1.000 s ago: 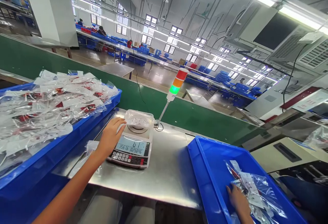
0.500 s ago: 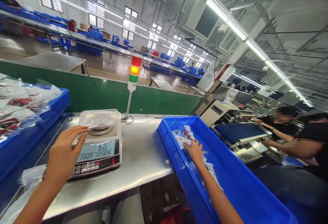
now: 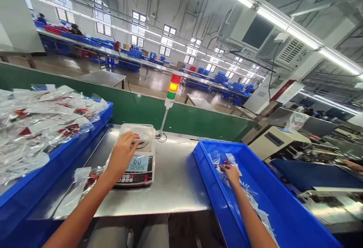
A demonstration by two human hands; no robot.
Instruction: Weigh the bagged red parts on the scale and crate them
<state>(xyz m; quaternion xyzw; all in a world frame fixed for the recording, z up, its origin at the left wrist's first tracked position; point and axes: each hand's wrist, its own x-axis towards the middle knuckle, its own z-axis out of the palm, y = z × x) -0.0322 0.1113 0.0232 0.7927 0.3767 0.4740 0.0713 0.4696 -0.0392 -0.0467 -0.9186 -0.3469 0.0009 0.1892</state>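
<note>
My left hand rests on the counting scale, fingers curled over the clear container of bags on its pan. The display reads 60. My right hand reaches into the blue bin on the right, fingers down on clear plastic bags with red parts. Whether it grips one is hard to see. The scale sits on a steel table.
A blue bin heaped with clear bags stands at the left. A loose bag lies on the table beside it. A signal tower rises behind the scale, before a green conveyor. Machines stand at the right.
The view swung back to the left. My left hand closed in onto the container on the scale. My right hand stayed on the bags in the right bin.
</note>
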